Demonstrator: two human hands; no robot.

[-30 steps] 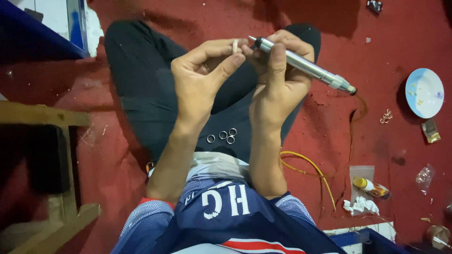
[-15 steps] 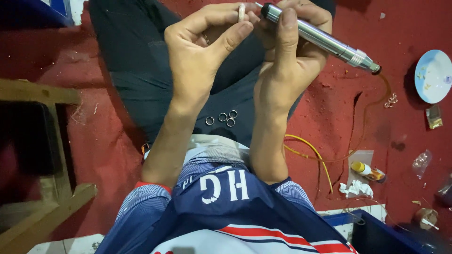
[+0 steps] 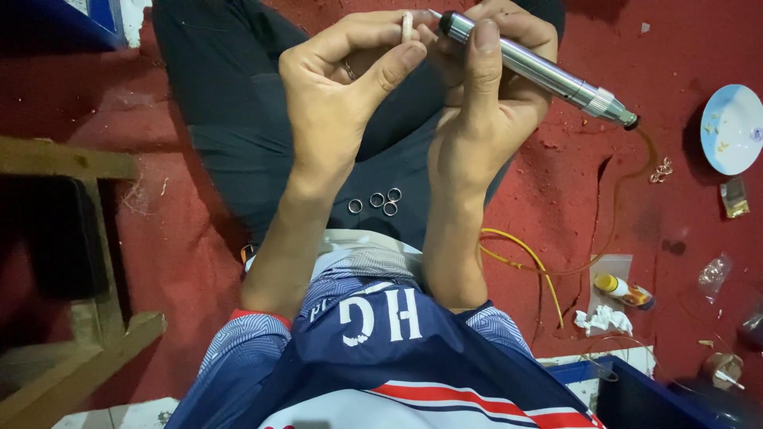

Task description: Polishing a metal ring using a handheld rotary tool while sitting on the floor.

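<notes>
L hand (image 3: 338,103) pinches a small pale ring (image 3: 408,25) edge-on betw thumb and fingertips, grip clenched on it; a band also shows on one finger. R hand (image 3: 485,103) is wrapped round a silver pen-shaped rotary handpiece (image 3: 540,70), grip closed on its barrel, index finger lying along the top. The tool's thin bit meets the ring, touching or just short of it, can't tell which. The handpiece's back end slants away from the ring toward a pale blue plate (image 3: 735,127) on the red floor (image 3: 620,214). Below the ring, on the dark-trousered lap, lie four small metal rings (image 3: 375,201), close together, apart from both hands. A yellow cord (image 3: 524,258) loops on the floor beside the R forearm. Further from the ring, past the cord: a small yellow-capped bottle (image 3: 624,291) and crumpled white paper (image 3: 604,320).
</notes>
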